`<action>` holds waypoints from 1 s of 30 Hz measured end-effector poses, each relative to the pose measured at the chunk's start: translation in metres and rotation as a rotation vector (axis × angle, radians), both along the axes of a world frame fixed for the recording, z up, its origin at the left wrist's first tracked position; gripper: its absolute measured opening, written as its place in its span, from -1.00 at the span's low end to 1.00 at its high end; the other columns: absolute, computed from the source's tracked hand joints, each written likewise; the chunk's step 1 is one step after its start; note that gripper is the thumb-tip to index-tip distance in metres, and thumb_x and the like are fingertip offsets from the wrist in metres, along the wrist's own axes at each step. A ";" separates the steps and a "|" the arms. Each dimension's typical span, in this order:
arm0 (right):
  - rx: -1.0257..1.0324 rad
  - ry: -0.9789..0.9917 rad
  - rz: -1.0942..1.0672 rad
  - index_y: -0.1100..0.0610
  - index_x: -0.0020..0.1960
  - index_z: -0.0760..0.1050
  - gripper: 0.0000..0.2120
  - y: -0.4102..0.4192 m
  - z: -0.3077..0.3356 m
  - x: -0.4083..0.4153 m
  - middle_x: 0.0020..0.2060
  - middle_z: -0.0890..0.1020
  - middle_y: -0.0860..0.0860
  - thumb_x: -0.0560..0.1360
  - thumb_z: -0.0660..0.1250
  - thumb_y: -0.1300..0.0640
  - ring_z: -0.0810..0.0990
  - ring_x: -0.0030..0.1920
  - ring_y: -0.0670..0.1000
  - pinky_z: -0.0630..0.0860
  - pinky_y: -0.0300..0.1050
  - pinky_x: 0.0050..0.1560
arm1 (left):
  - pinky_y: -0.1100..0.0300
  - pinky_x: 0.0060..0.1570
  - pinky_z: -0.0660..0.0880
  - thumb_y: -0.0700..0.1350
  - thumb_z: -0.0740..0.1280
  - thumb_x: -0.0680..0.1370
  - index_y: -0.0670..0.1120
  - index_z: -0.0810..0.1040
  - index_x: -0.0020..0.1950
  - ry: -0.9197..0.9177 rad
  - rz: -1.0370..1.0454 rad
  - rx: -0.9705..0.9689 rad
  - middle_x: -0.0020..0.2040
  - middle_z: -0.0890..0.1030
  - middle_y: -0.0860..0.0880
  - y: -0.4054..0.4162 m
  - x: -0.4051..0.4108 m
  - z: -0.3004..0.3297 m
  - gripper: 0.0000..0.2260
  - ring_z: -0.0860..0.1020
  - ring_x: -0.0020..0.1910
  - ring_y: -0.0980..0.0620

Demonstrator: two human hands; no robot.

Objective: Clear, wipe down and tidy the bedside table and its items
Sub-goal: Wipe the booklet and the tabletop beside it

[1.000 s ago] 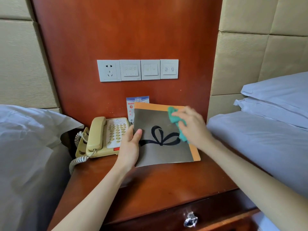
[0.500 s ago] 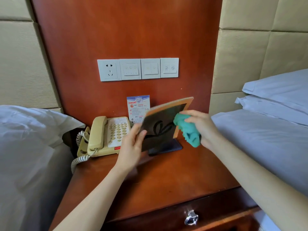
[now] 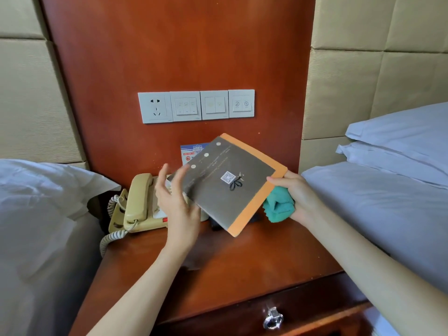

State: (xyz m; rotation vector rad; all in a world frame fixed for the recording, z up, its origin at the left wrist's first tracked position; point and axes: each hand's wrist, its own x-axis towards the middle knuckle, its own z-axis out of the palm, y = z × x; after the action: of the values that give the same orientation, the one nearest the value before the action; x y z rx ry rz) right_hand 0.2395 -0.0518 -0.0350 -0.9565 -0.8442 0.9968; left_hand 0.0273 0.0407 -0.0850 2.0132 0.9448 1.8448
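A grey booklet (image 3: 225, 183) with an orange border hangs tilted above the wooden bedside table (image 3: 242, 263), its side with a small QR code facing me. My right hand (image 3: 300, 192) pinches the booklet's right corner with the thumb on top, and a bunched green cloth (image 3: 278, 207) is held in the same hand's fingers below. My left hand (image 3: 177, 202) is at the booklet's left edge with fingers straight and spread, palm toward it. A beige telephone (image 3: 138, 202) sits at the table's back left.
A blue-and-white card (image 3: 191, 152) leans on the wood wall panel behind the booklet, below a row of switches and a socket (image 3: 196, 106). A dark object (image 3: 214, 223) lies under the booklet. Beds flank the table on the left (image 3: 36, 214) and right (image 3: 375, 202). The drawer has a metal handle (image 3: 273, 317).
The booklet was lifted off the table and turned over, from the bow side to the QR-code side. My right hand stopped wiping and took its corner; my left hand let go.
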 end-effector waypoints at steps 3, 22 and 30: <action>0.021 -0.043 -0.003 0.15 0.08 0.59 -0.78 -0.001 -0.003 -0.002 -0.24 0.68 0.09 0.50 0.29 0.35 0.68 -0.23 0.07 0.59 -0.08 -0.29 | 0.11 0.23 0.41 -0.21 0.27 0.59 -0.01 0.14 0.51 -0.425 -0.341 -0.526 0.39 0.38 -0.07 0.007 -0.001 0.009 -0.46 0.44 0.31 0.01; 0.007 -0.551 -0.748 0.05 0.46 0.28 -0.46 0.017 -0.020 0.014 0.29 0.48 0.05 0.52 0.35 0.21 0.49 0.24 0.06 0.47 0.03 0.23 | -0.33 -0.02 0.55 -0.09 0.31 0.59 0.09 0.53 0.18 -0.401 -0.703 -0.687 0.13 0.67 -0.08 0.017 0.000 -0.005 -0.82 0.63 0.10 -0.20; 0.358 -1.414 -0.709 0.25 0.33 0.45 -0.54 0.032 -0.017 -0.041 0.26 0.48 0.13 0.46 0.24 0.45 0.43 0.16 0.17 0.39 0.06 0.20 | -0.45 -0.16 0.49 -0.13 0.30 0.59 -0.07 0.56 0.17 -0.287 -0.778 -0.621 0.07 0.67 -0.19 0.007 0.001 0.000 -0.83 0.63 0.02 -0.30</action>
State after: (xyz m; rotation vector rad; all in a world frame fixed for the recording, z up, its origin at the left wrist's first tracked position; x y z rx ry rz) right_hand 0.1989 -0.0199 -0.0518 -1.4501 -1.5647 -0.5998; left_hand 0.0288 0.0474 -0.0845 1.3865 0.4544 1.1666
